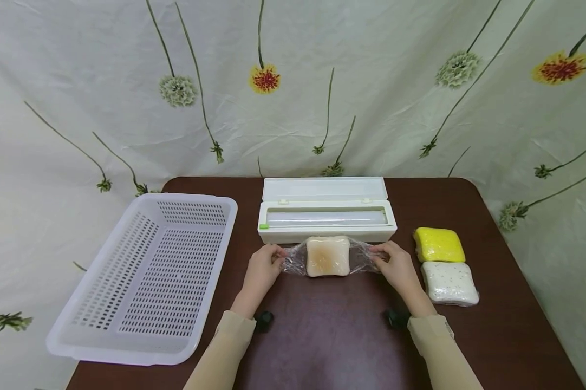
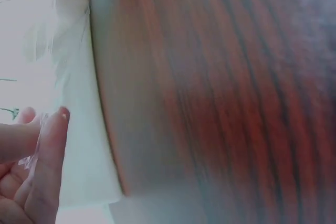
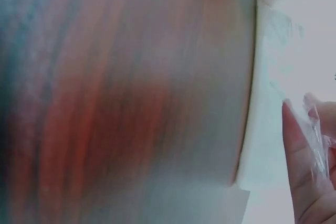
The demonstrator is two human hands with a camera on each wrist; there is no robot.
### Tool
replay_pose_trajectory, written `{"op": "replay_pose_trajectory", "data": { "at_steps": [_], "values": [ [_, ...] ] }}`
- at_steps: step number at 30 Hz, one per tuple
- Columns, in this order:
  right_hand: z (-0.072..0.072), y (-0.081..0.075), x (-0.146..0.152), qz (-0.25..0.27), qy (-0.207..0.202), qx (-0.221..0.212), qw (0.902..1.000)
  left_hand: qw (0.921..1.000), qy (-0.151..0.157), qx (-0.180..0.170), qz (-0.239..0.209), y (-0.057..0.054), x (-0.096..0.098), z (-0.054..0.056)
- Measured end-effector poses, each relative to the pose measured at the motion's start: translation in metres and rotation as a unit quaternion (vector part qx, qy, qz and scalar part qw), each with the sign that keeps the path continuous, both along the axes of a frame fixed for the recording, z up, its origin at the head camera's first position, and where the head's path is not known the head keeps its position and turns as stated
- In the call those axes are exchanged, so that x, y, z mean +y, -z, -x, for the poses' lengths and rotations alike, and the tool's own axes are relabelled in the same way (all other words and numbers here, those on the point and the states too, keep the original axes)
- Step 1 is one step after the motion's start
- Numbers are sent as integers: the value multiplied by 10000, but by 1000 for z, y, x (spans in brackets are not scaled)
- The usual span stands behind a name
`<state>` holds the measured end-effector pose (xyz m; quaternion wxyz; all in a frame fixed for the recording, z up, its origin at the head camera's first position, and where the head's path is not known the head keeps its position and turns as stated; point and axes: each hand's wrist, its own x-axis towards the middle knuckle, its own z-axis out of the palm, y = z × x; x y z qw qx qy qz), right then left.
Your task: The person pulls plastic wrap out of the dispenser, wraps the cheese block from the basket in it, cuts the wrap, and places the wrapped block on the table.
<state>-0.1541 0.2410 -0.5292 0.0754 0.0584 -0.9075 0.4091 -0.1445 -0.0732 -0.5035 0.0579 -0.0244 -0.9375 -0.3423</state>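
Note:
A thick cream slice shaped like toast bread [image 1: 328,256], browned in its middle, sits in clear plastic wrap [image 1: 361,257] just in front of the wrap dispenser. My left hand [image 1: 264,271] pinches the wrap's left end between thumb and finger. On the opposite side my right hand [image 1: 397,268] pinches the right end the same way. The film is gathered and stretched out from both sides of the slice. In the wrist views, the left fingertips [image 2: 55,129] and the right fingertips [image 3: 294,124] have crumpled film between them.
The white wrap dispenser [image 1: 327,236] stands at the back with its lid up and a roll inside. A white perforated basket [image 1: 212,276] takes up the left. Stacked close together on the right lie a yellow wrapped slice [image 1: 439,245] and a white speckled wrapped slice [image 1: 450,283].

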Motion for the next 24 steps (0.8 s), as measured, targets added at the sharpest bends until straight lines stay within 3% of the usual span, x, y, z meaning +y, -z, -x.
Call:
{"op": "replay_pose_trajectory", "data": {
  "at_steps": [6,13,18,24],
  "values": [
    [-15,-5,5,-180,-23,92,9998,9993,212,-153,274,-8,-4,-17],
    [-39,-7,12,-209,-113,-51,9997,9960,597,-92,657,-18,-4,-37],
    [-54,-5,16,-174,-218,-141,9995,9932,805,-203,819,-16,-4,-50],
    [-64,-1,18,-182,-256,-409,9987,9914,880,-327,913,-10,-3,-59]
  ]
}}
